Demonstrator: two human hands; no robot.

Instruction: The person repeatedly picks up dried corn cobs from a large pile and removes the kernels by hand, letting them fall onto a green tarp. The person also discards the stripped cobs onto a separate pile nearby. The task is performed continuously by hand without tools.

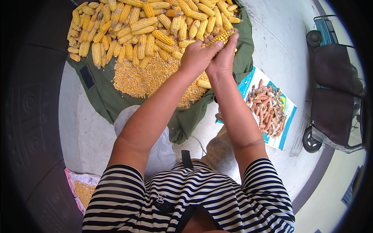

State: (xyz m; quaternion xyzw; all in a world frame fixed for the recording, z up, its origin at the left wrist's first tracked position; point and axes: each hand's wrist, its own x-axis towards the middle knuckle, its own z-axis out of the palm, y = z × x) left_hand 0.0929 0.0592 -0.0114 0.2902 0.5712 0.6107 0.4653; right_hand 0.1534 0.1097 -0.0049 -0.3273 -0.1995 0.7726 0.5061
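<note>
Both of my hands are wrapped around one yellow corn cob [223, 37], held up slantwise over the right part of the heap. My left hand [199, 55] grips it from the left, its thumb laid along the kernels. From the right and below, my right hand [223, 59] holds the same cob with its thumb near the far end. Some kernel rows on this cob look gapped. Beyond my hands lies a large heap of husked corn cobs [142, 26]. Loose corn kernels [140, 78] are spread in front of that heap, partly hidden by my left forearm.
A green cloth [102, 99] lies under the corn, with a dark phone [87, 76] on its left side. Stripped cobs [266, 107] are piled on a printed sack [287, 122] at right. A three-wheeled vehicle [330, 113] stands far right. More kernels [83, 193] lie at lower left.
</note>
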